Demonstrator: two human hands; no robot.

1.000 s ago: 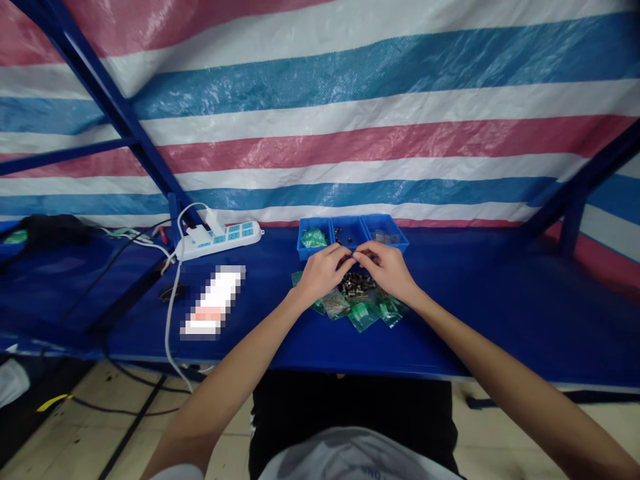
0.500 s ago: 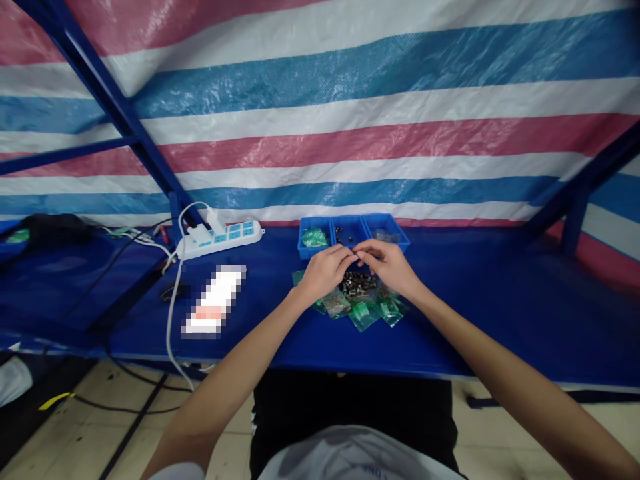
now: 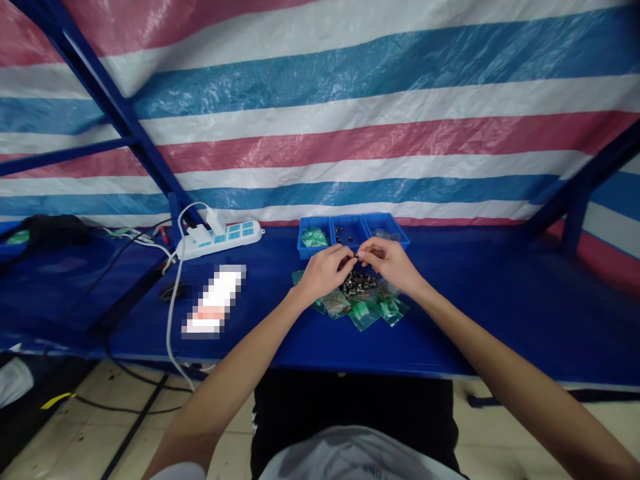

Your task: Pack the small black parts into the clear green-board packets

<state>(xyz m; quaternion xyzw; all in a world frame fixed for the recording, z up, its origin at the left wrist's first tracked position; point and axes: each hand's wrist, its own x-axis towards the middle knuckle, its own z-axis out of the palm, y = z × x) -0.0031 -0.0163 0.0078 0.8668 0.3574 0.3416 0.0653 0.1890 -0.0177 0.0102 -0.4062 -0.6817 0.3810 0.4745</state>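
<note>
My left hand (image 3: pixel 324 270) and my right hand (image 3: pixel 390 263) meet fingertip to fingertip above a heap of small dark metal parts (image 3: pixel 357 283) on the blue table. Between the pinched fingers sits a tiny dark part (image 3: pixel 356 255), held by both hands; its exact shape is too small to make out. Green plastic bags (image 3: pixel 363 312) lie spread around the heap, partly under my hands. Just behind my hands stands a blue three-compartment tray (image 3: pixel 350 231): green bags on the left, a few dark parts in the middle, clear bags on the right.
A white power strip (image 3: pixel 223 239) with plugs and a white cable lies at the back left. A blurred white packet (image 3: pixel 213 301) lies left of my hands. The blue table (image 3: pixel 500 313) ends at a front edge near my lap. A striped tarp hangs behind.
My hands have stayed together over the heap, with the right hand lifting slightly and the fingers shifting around the small part.
</note>
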